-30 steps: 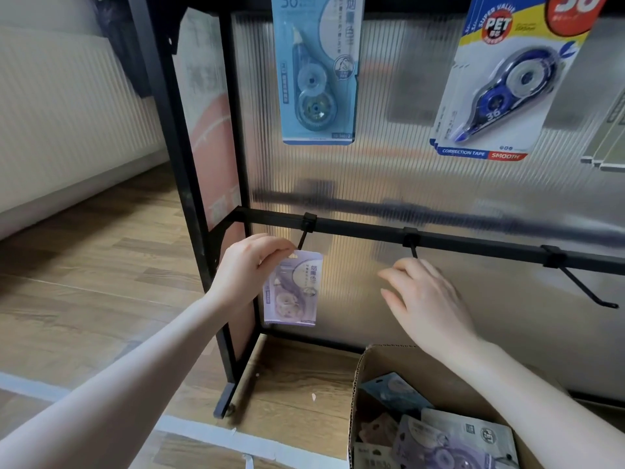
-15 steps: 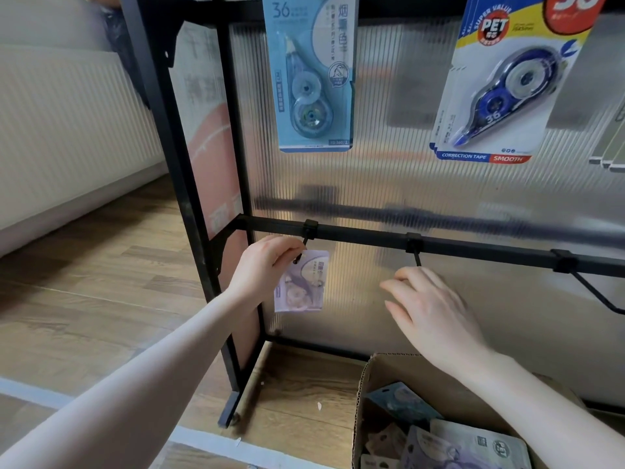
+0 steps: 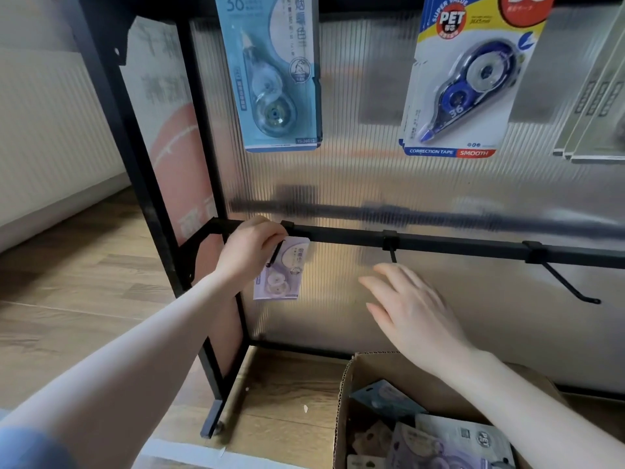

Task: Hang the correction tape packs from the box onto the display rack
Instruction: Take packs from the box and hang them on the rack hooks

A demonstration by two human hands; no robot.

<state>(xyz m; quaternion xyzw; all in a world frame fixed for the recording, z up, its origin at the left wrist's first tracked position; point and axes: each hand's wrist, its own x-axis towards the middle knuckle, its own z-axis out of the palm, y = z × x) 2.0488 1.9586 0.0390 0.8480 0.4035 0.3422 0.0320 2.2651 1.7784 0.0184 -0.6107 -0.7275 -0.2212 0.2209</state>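
Wood floor below the rack [image 3: 439,243]; my left grip [image 3: 252,248] pinches a lilac correction tape pack [image 3: 280,272] hanging long-axis vertical at frame centre-left on the hook [image 3: 275,253], right grip [image 3: 409,309] spread wide.

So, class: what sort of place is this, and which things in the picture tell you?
Probably a stationery shop or stockroom: a black metal display rack with hooks, blue carded correction tape packs hanging on it, and an open brown cardboard box of more packs.

Probably a shop: stocked display rack [image 3: 439,240].
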